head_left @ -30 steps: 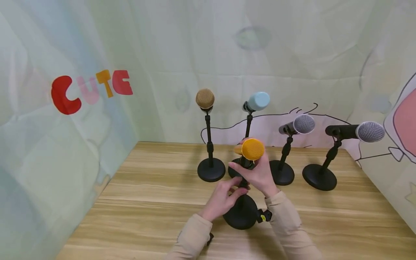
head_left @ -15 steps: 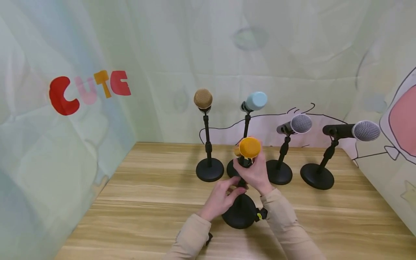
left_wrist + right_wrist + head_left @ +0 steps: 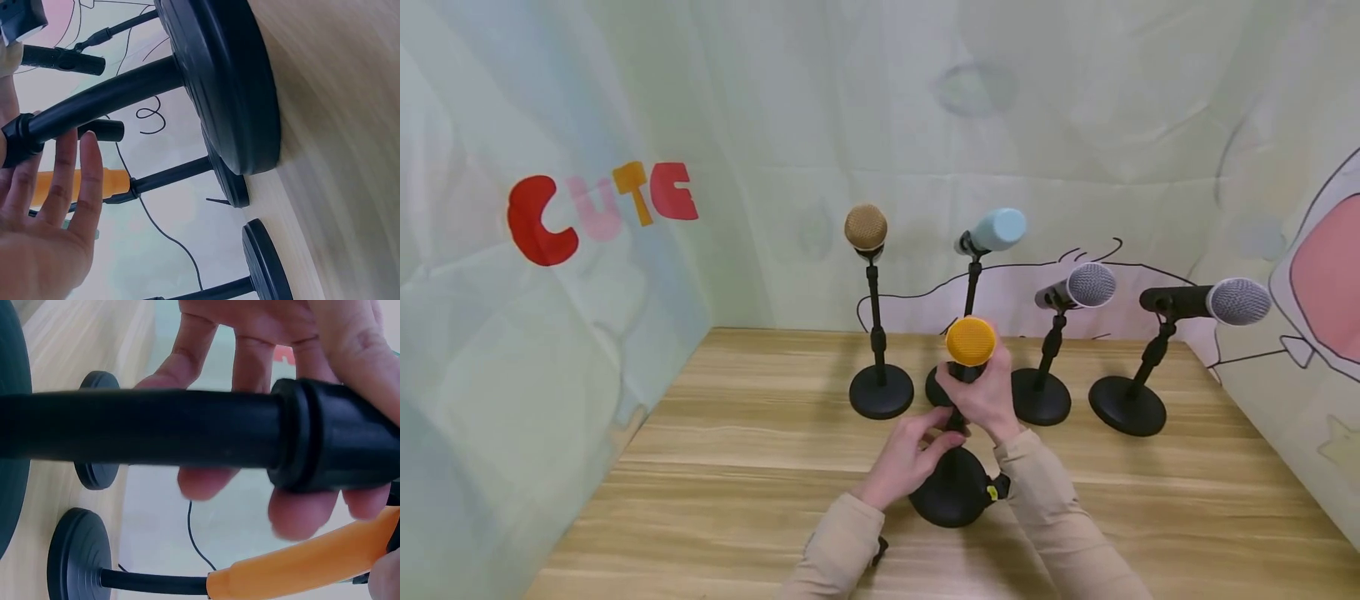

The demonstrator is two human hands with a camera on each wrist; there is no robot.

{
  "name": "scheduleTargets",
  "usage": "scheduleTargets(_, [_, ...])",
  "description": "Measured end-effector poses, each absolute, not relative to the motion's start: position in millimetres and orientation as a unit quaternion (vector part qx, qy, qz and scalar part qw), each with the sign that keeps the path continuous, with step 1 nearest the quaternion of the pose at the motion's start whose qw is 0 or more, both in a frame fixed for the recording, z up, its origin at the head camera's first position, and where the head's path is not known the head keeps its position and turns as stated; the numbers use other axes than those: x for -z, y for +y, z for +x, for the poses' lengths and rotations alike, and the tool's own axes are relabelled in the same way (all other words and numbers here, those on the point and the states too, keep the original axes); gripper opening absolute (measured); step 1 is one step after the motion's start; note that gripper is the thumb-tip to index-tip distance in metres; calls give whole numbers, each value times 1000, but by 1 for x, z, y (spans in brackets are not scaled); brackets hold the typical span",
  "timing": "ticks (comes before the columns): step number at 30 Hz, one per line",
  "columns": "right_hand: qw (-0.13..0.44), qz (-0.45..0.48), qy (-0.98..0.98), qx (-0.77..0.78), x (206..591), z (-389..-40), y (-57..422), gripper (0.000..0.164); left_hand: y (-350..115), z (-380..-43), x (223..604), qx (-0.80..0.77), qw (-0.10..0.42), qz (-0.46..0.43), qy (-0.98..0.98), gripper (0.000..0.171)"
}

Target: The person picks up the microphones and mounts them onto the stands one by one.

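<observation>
A microphone with an orange mesh head [image 3: 970, 342] sits atop a black desk stand with a round base [image 3: 950, 492]. My right hand [image 3: 988, 396] grips it just under the head, thumb at left and fingers on the far side. Lower down, my left hand [image 3: 902, 458] holds the stand's pole between thumb and fingers. In the right wrist view, left-hand fingers wrap behind the black collar [image 3: 306, 434], and the orange handle [image 3: 294, 562] slopes beneath it. A right fingertip [image 3: 384, 575] shows at the lower right edge. The left wrist view shows the pole [image 3: 112, 97] and the left palm [image 3: 50, 250].
Behind stand a gold-headed microphone [image 3: 866, 227], a light blue one [image 3: 1000, 229] and two silver-headed ones [image 3: 1090, 285], [image 3: 1238, 301], all on black stands. The blue one's base is partly hidden by my right hand. A printed cloth backdrop [image 3: 775, 208] borders the wooden table [image 3: 737, 467].
The orange head has turned to face the camera more squarely, hiding the handle behind it. The blue microphone's head has shifted slightly right. My left hand keeps its hold; the whole view drifts slightly.
</observation>
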State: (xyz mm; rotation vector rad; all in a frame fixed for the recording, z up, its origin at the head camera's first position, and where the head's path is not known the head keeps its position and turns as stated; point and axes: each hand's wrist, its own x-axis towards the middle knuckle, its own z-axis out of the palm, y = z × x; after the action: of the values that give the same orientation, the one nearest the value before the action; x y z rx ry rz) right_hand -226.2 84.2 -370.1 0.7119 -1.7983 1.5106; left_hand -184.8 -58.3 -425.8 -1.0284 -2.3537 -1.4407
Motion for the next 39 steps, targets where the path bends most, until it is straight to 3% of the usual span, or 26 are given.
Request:
scheduleTargets(28, [333,244,-712,-567,367,-224,83,44,-59,-186,427,487,99,-346,-795,23])
scheduleTargets(39, [251,256,-713,-602,369,-217,88,59,-61,-186,426,514,74,-335,-786,22])
